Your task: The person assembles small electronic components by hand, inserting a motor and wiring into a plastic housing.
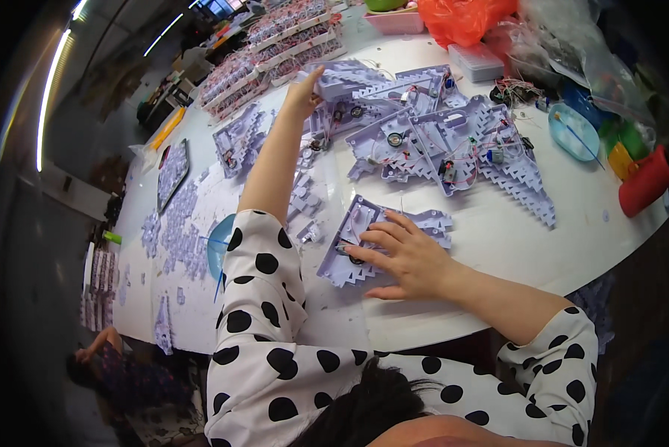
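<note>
Stretched out to the far pile, my left hand (302, 95) grips the edge of a lavender plastic shell (342, 79) with a jagged, toothed side; some fingers are hidden behind it. Close to me, another lavender shell half (357, 220) lies on the table, with wires and a round dark part inside. Over it my right hand (405, 257) spreads its fingers, the tips resting on its inner parts. Several more toothed shell halves (461, 141) with wires, small motors and round speaker-like parts lie piled beyond my right hand.
Small lavender pieces (182, 231) are scattered at the left, near a blue dish (219, 246) behind my left sleeve. Stacked trays (275, 45) stand at the back. On the right are a light-blue bowl (574, 132), a red cylinder (647, 181) and plastic bags (465, 18). A person (126, 372) sits lower left.
</note>
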`<move>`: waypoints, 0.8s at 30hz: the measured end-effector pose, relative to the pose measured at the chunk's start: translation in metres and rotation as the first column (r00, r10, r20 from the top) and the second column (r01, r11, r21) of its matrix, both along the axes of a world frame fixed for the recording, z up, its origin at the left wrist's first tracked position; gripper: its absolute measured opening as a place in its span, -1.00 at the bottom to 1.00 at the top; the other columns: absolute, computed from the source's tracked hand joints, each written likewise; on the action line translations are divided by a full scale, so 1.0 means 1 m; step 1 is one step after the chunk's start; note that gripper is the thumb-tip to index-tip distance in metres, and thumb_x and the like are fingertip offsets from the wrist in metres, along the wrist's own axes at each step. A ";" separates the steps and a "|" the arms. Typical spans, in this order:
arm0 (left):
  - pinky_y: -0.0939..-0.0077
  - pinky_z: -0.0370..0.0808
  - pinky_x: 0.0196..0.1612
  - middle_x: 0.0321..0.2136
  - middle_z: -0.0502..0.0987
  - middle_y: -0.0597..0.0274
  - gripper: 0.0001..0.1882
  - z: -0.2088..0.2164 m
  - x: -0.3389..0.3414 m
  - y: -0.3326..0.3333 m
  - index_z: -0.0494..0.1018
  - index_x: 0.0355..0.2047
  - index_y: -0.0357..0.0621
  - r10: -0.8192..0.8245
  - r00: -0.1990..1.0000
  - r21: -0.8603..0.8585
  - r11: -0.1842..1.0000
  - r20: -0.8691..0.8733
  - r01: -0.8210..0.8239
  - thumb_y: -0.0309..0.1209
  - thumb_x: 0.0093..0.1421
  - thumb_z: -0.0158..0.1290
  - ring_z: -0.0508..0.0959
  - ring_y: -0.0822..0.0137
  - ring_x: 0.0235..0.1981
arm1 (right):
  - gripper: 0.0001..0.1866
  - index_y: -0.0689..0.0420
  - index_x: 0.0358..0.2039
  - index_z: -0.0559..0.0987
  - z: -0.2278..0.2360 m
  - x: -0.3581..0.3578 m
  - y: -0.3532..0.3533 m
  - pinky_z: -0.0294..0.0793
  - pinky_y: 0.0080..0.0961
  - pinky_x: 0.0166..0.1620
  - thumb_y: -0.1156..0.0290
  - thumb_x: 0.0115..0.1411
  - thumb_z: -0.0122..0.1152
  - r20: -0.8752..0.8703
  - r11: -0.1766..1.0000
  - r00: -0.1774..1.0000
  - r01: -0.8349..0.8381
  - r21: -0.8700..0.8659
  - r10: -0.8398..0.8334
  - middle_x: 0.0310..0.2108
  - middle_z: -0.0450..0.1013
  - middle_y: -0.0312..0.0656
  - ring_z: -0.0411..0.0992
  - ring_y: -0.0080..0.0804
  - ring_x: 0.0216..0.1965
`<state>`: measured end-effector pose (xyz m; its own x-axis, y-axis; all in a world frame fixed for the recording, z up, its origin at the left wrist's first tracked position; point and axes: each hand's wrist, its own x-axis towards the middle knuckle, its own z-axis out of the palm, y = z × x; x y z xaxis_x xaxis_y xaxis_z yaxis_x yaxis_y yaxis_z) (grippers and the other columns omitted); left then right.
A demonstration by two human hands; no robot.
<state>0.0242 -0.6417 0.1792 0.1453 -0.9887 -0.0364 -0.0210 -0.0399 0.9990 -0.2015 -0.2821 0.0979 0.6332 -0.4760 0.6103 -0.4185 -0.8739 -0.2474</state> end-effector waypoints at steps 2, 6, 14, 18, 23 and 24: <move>0.31 0.60 -0.28 -0.24 0.53 -0.02 -0.46 -0.007 -0.016 0.005 0.48 -0.10 -0.40 -0.135 0.990 0.052 0.989 -0.038 0.137 -0.33 -0.01 0.41 0.62 0.16 -0.26 | -0.20 -0.01 0.28 0.39 -0.004 -0.005 -0.002 0.03 0.02 0.41 -0.17 0.11 0.28 0.011 1.000 1.000 0.011 0.006 -0.012 0.04 0.37 -0.13 0.31 -0.15 0.15; 0.30 0.47 0.01 0.01 0.49 0.00 -0.14 0.012 0.012 0.004 0.35 0.20 -0.28 -0.038 0.765 0.044 0.999 0.643 0.013 -0.28 -0.12 0.43 0.53 0.10 0.00 | -0.18 0.00 0.28 0.38 -0.001 0.000 0.001 0.02 0.04 0.41 -0.18 0.11 0.28 0.006 1.000 1.000 -0.005 -0.003 0.005 0.05 0.37 -0.11 0.31 -0.14 0.16; 0.16 0.40 0.20 0.00 0.56 -0.23 -0.44 0.012 -0.051 -0.006 0.47 0.16 -0.15 0.122 0.651 -0.387 0.878 0.749 0.281 -0.19 0.18 0.10 0.54 -0.14 0.06 | -0.18 -0.04 0.28 0.40 -0.008 0.003 -0.001 0.03 0.07 0.40 -0.18 0.08 0.30 0.048 1.000 0.999 0.013 0.023 -0.014 0.03 0.35 -0.13 0.30 -0.16 0.14; 0.11 0.41 0.21 0.07 0.51 -0.30 -0.23 -0.002 -0.111 -0.036 0.29 0.31 -0.13 0.196 0.252 -0.222 0.972 0.948 0.081 0.08 0.23 0.09 0.54 -0.16 0.09 | -0.19 -0.02 0.29 0.38 -0.008 0.000 -0.002 0.04 0.07 0.39 -0.19 0.11 0.26 0.032 0.998 0.999 0.013 0.056 -0.014 0.06 0.35 -0.11 0.29 -0.15 0.18; 0.14 0.53 0.05 -0.01 0.55 -0.30 -0.15 -0.024 -0.129 -0.093 0.31 0.18 -0.46 0.114 0.560 -0.111 0.993 0.820 -0.039 -0.10 0.04 0.33 0.58 -0.06 0.03 | -0.22 0.09 0.23 0.41 -0.012 -0.007 -0.008 0.03 0.04 0.39 -0.13 0.11 0.29 0.059 0.993 0.998 -0.024 0.114 0.017 0.07 0.35 -0.07 0.25 -0.12 0.22; 0.11 0.58 -0.05 -0.06 0.58 -0.26 -0.19 -0.033 -0.139 -0.098 0.37 0.10 -0.53 0.046 0.709 -0.105 0.994 0.704 0.040 -0.20 -0.03 0.40 0.61 -0.02 -0.02 | -0.22 0.09 0.23 0.41 -0.013 -0.012 -0.010 0.03 0.04 0.39 -0.13 0.11 0.29 0.058 0.991 0.998 0.013 0.132 -0.021 0.07 0.35 -0.07 0.25 -0.12 0.22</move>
<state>-0.1147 -0.7393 0.1461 0.0893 -0.9794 0.1810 -0.7199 0.0621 0.6913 -0.2138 -0.2916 0.0851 0.5893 -0.5647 0.5778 -0.4142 -0.8252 -0.3841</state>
